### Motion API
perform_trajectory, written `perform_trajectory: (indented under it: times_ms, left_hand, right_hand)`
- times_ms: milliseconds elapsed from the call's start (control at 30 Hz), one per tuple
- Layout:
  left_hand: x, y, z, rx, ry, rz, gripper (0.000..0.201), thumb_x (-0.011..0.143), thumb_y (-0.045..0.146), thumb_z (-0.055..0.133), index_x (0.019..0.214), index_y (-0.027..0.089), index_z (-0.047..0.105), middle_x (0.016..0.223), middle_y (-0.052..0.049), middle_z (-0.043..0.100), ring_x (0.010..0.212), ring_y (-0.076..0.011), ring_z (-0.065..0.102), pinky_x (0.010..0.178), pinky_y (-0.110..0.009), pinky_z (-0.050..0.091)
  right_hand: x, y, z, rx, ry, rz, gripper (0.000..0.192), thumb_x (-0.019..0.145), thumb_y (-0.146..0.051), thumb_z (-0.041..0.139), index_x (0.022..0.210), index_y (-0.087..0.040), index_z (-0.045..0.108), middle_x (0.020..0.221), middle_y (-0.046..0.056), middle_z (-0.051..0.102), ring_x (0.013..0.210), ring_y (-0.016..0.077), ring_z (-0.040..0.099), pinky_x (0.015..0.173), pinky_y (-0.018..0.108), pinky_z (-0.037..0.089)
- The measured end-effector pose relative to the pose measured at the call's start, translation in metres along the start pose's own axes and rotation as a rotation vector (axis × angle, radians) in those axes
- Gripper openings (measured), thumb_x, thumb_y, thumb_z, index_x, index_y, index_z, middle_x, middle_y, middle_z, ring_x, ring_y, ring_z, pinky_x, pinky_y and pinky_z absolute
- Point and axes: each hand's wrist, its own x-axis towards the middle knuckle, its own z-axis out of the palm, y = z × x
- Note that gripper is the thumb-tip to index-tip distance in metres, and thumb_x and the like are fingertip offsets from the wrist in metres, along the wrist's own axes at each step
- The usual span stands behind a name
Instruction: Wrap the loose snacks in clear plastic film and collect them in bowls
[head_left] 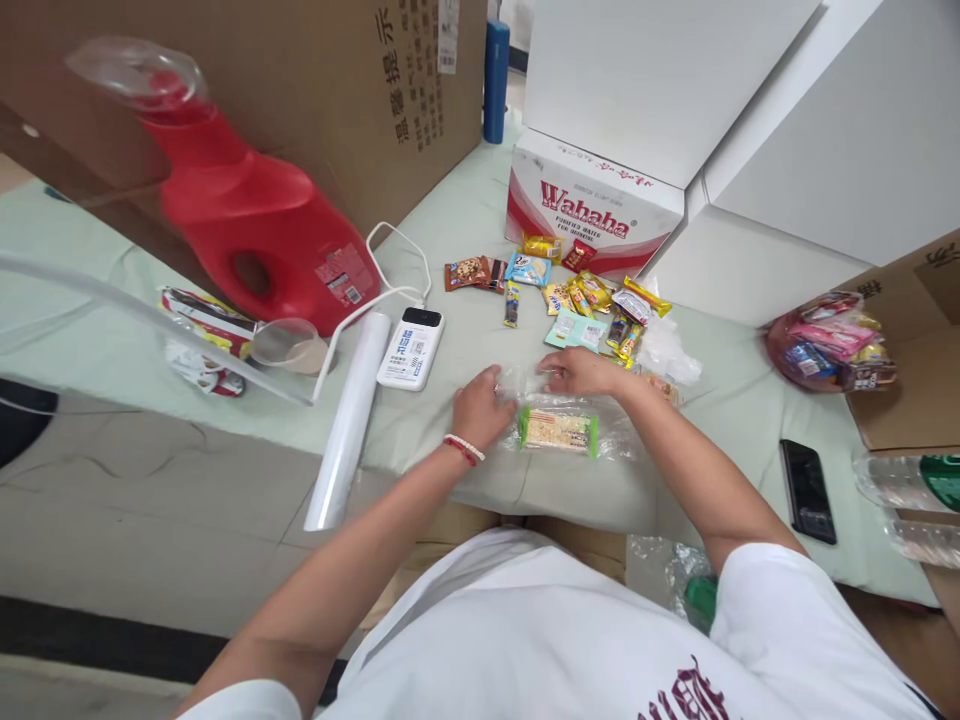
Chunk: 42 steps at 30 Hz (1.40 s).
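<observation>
A snack bar (559, 431) in a clear wrapper with green ends lies near the table's front edge, on or inside a clear plastic bag (616, 437); I cannot tell which. My left hand (481, 408), with red and white bracelets at the wrist, has its fingers curled at the bag's left far edge. My right hand (579, 372) pinches the same clear plastic just beyond the bar. Beyond my right hand is a pale green packet (574, 330), among several small wrapped snacks (592, 290). Parts of the fingertips are hard to make out against the clear plastic.
A Wahaha carton (592, 205) stands behind the snacks. To the left are a red jug (255, 220), a power bank (411, 348) with a white cable, and a white roll (349, 425). On the right are a phone (808, 490) and a bowl of snacks (829, 345).
</observation>
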Motion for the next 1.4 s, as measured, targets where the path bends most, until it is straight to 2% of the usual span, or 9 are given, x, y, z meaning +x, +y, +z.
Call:
perform_trajectory:
  times_ms: [167,400,567,667,800,933,1033,1233,1400]
  left_hand:
    - [-0.001,-0.001,0.001,0.038,-0.002,0.083,0.014,0.080,0.018,0.065,0.092,0.022,0.072,0.094,-0.006,0.070,0.096,-0.0257,0.068,0.090,-0.041,0.052]
    - [-0.017,-0.027,-0.025,0.098,0.080,0.125,0.009,0.076,0.024,0.069,0.084,0.024,0.074,0.115,-0.011,0.068,0.119,-0.0353,0.058,0.102,-0.054,0.048]
    - [-0.035,-0.010,-0.046,-0.237,-0.174,0.174,0.011,0.086,0.025,0.055,0.088,0.023,0.065,0.078,0.000,0.070,0.078,-0.0192,0.067,0.077,-0.034,0.054]
    - [-0.046,0.020,-0.030,-0.378,-0.301,0.171,0.012,0.091,0.025,0.053,0.092,0.022,0.065,0.068,0.002,0.069,0.068,-0.0172,0.066,0.071,-0.031,0.054]
    - [-0.051,0.045,0.005,-0.110,-0.142,0.296,0.026,0.092,0.014,0.050,0.096,0.022,0.075,0.103,-0.007,0.074,0.098,-0.0229,0.067,0.089,-0.038,0.055]
    - [-0.052,0.046,0.022,0.169,-0.069,0.321,0.029,0.098,0.020,0.051,0.103,0.026,0.080,0.103,-0.011,0.067,0.104,-0.0294,0.058,0.084,-0.044,0.052]
    - [-0.052,0.045,0.024,0.237,0.015,0.322,0.024,0.098,0.024,0.056,0.097,0.029,0.080,0.111,-0.012,0.066,0.115,-0.0328,0.054,0.092,-0.050,0.047]
    - [-0.056,0.045,0.031,0.295,0.017,0.472,0.025,0.098,0.016,0.052,0.098,0.026,0.075,0.132,-0.010,0.070,0.124,-0.0305,0.057,0.098,-0.050,0.045]
    - [-0.053,0.043,0.034,0.165,-0.013,0.499,0.024,0.095,0.015,0.053,0.102,0.021,0.076,0.131,-0.012,0.072,0.120,-0.0304,0.062,0.103,-0.051,0.050]
  right_hand:
    - [-0.040,-0.031,0.027,-0.326,0.118,-0.151,0.029,0.100,-0.019,0.058,0.118,-0.023,0.079,0.093,0.009,0.073,0.092,0.0247,0.058,0.083,0.033,0.042]
    - [-0.107,-0.053,0.099,-0.485,0.119,-0.054,0.057,0.101,-0.016,0.052,0.154,-0.034,0.053,0.115,0.012,0.062,0.095,0.0254,0.056,0.070,0.031,0.045]
    - [-0.110,-0.041,0.115,-0.393,0.214,-0.112,0.056,0.099,-0.011,0.052,0.151,-0.031,0.057,0.120,0.012,0.060,0.103,0.0261,0.054,0.087,0.036,0.049]
    - [-0.108,-0.044,0.119,-0.274,0.275,-0.151,0.049,0.098,-0.012,0.054,0.145,-0.026,0.063,0.131,0.015,0.059,0.113,0.0285,0.053,0.098,0.042,0.050]
    - [-0.116,-0.045,0.127,0.012,0.322,-0.244,0.032,0.100,-0.021,0.058,0.128,-0.023,0.072,0.137,0.014,0.063,0.125,0.0287,0.055,0.107,0.046,0.049]
    - [-0.116,-0.019,0.129,0.195,0.755,0.062,0.032,0.107,-0.036,0.046,0.115,-0.023,0.074,0.104,0.011,0.072,0.102,0.0246,0.064,0.097,0.043,0.052]
    - [-0.105,0.013,0.121,0.054,1.102,0.387,0.044,0.099,-0.053,0.056,0.124,-0.019,0.069,0.118,0.017,0.067,0.117,0.0329,0.058,0.105,0.054,0.045]
    - [-0.100,0.038,0.093,0.204,0.692,0.474,0.024,0.092,-0.041,0.058,0.096,-0.022,0.071,0.083,0.005,0.068,0.077,0.0221,0.060,0.076,0.033,0.048]
    - [-0.089,0.003,0.090,0.201,0.768,0.203,0.021,0.092,-0.030,0.055,0.101,-0.022,0.072,0.095,0.007,0.071,0.084,0.0213,0.063,0.081,0.031,0.048]
